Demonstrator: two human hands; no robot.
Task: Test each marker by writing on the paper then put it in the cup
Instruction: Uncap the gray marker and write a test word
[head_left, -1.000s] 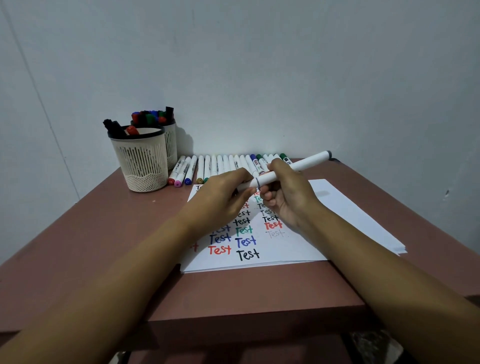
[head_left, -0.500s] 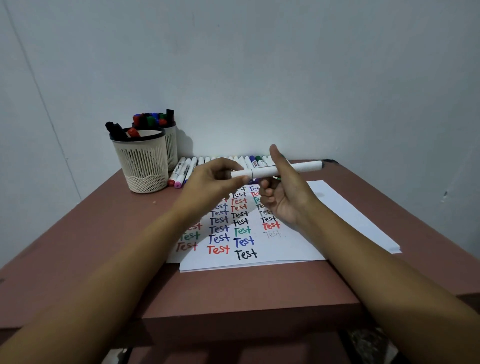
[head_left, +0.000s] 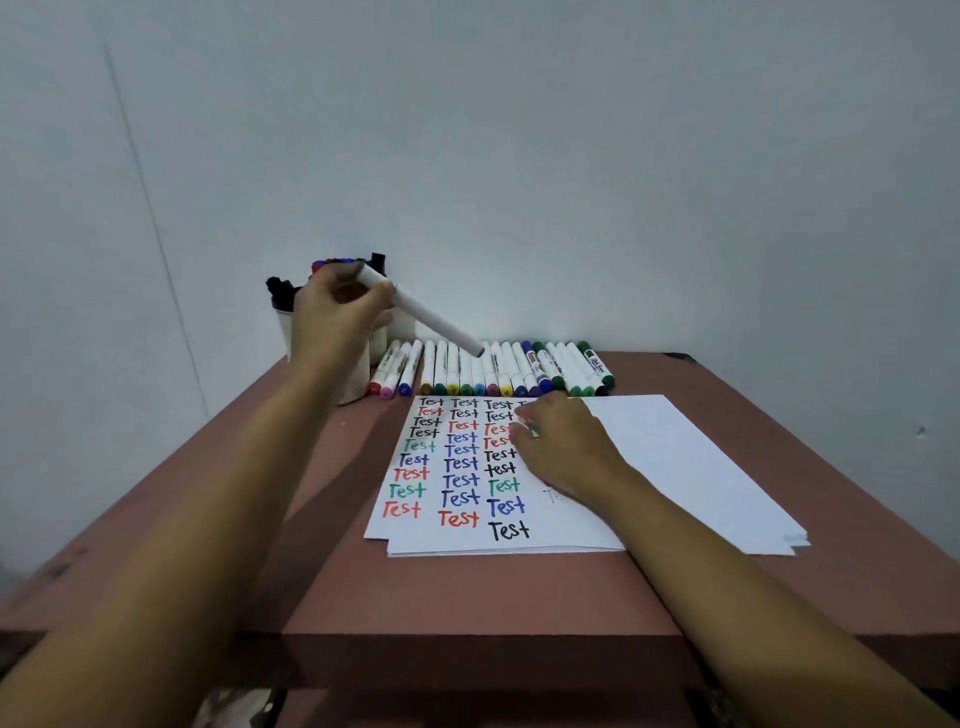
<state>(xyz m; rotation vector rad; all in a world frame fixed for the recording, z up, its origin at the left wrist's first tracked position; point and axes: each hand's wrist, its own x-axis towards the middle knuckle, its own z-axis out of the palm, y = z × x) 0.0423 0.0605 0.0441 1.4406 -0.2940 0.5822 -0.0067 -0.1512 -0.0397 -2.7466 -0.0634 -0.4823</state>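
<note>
Your left hand (head_left: 337, 317) grips a marker (head_left: 431, 318) above the cup (head_left: 284, 326) at the table's (head_left: 467, 597) far-left corner; your right hand (head_left: 563, 447) lies on the paper (head_left: 675, 467). Whether it holds anything, I cannot tell.

Plain indoor room, brown table (head_left: 467, 597), bare white walls (head_left: 571, 156), kind unclear

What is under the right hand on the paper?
The right hand rests on the paper and covers most of a fourth column of words. Only a faint grey word shows beside the wrist; the rest cannot be read.
</note>
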